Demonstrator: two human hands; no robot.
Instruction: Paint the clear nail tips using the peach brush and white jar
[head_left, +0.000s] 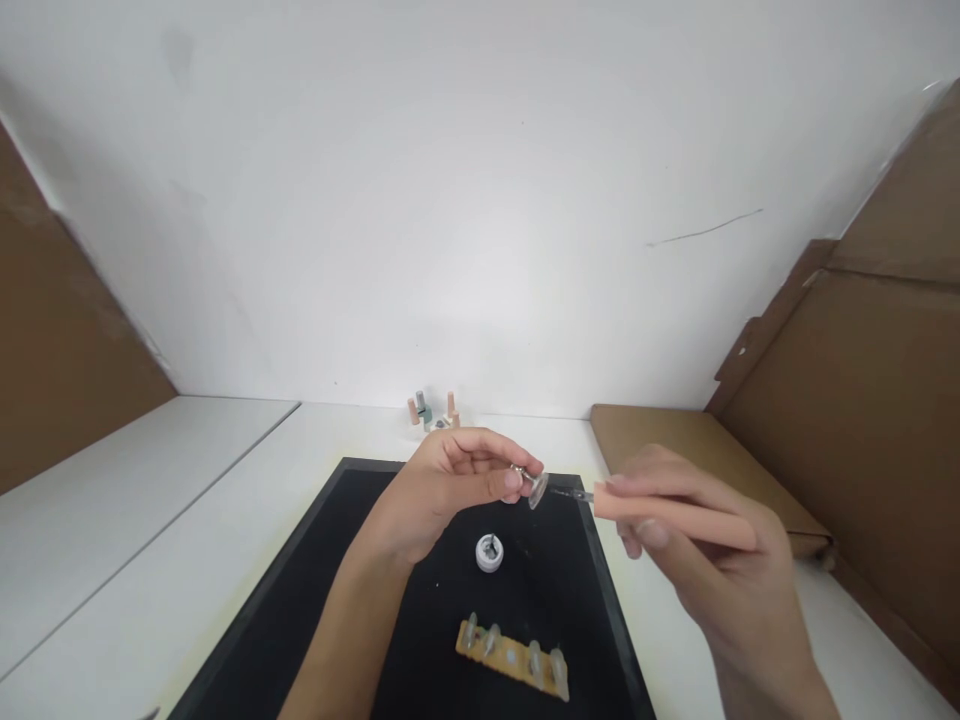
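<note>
Near the middle, my left hand point(465, 475) pinches a small metallic stem with a clear, oval nail-like piece point(538, 490) at its right end. Closed around a peach-coloured handle point(675, 517) is my right hand point(705, 550); the tool's thin metallic tip points left, close to the clear piece. Whether the tip touches it I cannot tell. Below the hands, a small round white jar point(489, 553) stands open on the black mat point(300, 590), with something silvery inside. Closer to me lies a yellowish strip point(511, 657) bearing several clear nail-shaped pieces.
Several small bottles point(420, 408) with peach and silver caps stand behind the mat on the white table point(187, 480). A flat cardboard box point(675, 430) lies at the back right. Cardboard panels point(885, 400) rise at both sides, before a white wall.
</note>
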